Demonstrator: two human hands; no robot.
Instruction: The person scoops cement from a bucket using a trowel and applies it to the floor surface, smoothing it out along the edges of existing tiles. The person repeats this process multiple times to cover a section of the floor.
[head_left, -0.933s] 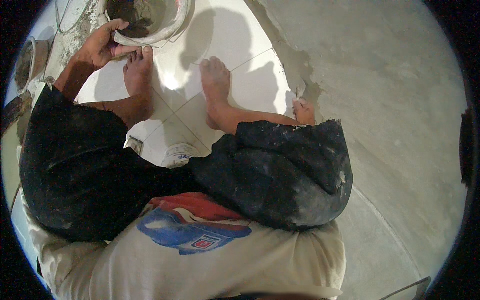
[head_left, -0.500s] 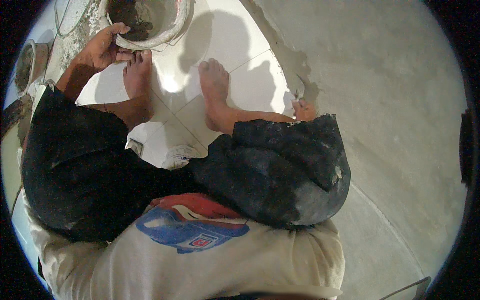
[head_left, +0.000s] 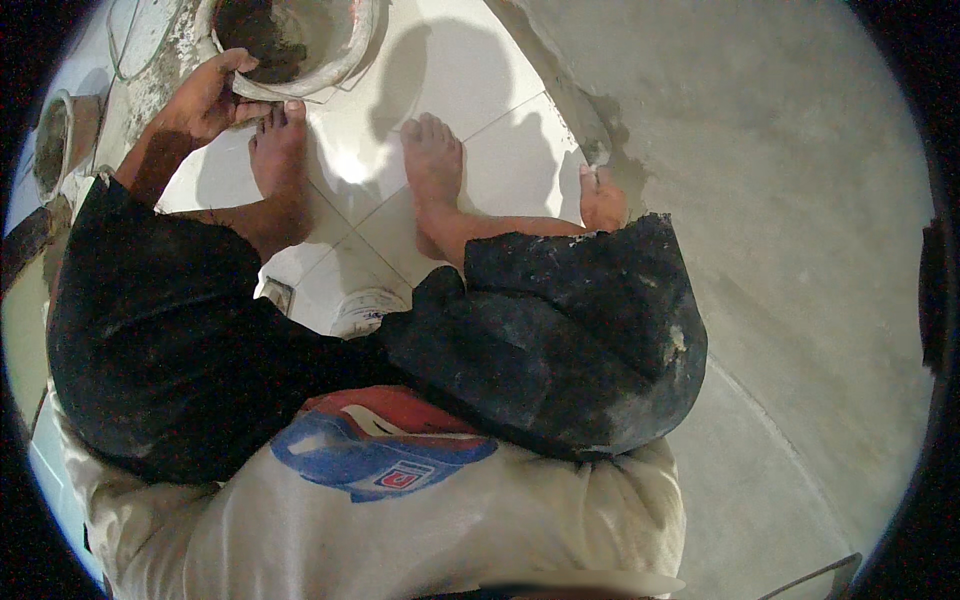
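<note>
My left hand grips the near rim of a round, cement-crusted bucket, thumb over the edge and fingers beneath. Dark grey wet mortar lies in the bucket, whose far side is cut off by the top of the view. Over on the right, my right hand is closed against the edge of the grey plastered surface, just beyond my knee. Something small and pale shows at its fingertips; its kind is too unclear to tell. A damp, darker patch runs along the plaster edge beside that hand.
My bare feet stand on white floor tiles. Another mortar-smeared container is at the far left. A white tub sits between my legs, partly hidden by my dark shorts.
My right hand has shifted slightly up along the plaster edge, and the pale curved piece above its fingers shows less. My left hand keeps its grip on the bucket.
</note>
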